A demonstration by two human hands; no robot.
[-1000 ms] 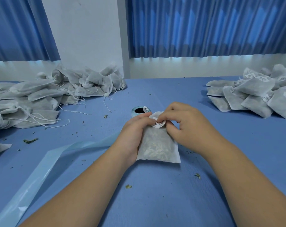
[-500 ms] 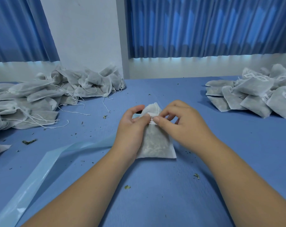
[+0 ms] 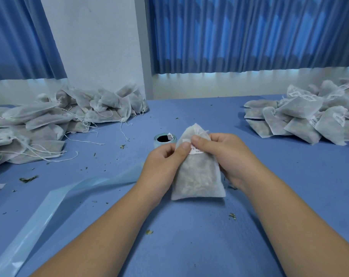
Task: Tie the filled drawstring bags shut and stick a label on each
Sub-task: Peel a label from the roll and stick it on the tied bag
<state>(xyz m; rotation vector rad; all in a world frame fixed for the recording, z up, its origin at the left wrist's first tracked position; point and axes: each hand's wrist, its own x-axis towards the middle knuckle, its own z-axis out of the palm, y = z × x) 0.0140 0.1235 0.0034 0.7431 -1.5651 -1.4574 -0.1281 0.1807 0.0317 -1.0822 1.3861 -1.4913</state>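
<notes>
A white drawstring bag (image 3: 197,176) filled with dried herbs stands tilted up at the table's centre, held between both hands. My left hand (image 3: 161,164) grips its left edge, thumb pressed on the front near the neck. My right hand (image 3: 225,154) holds the right edge, its thumb pressing a small white label (image 3: 195,150) onto the bag's upper front. The label is partly hidden under both thumbs. Behind the bag sits the label roll (image 3: 165,139) with a pale blue backing.
A heap of unlabelled bags with loose strings (image 3: 55,120) fills the left of the blue table (image 3: 189,236). A heap of labelled bags (image 3: 309,118) lies at the right. A pale blue backing strip (image 3: 49,206) trails from the roll toward the near left. Herb crumbs are scattered about.
The bag has been lifted from lying flat to a more upright tilt. The label went from my right fingertips onto the bag's front, and both thumbs now press on it.
</notes>
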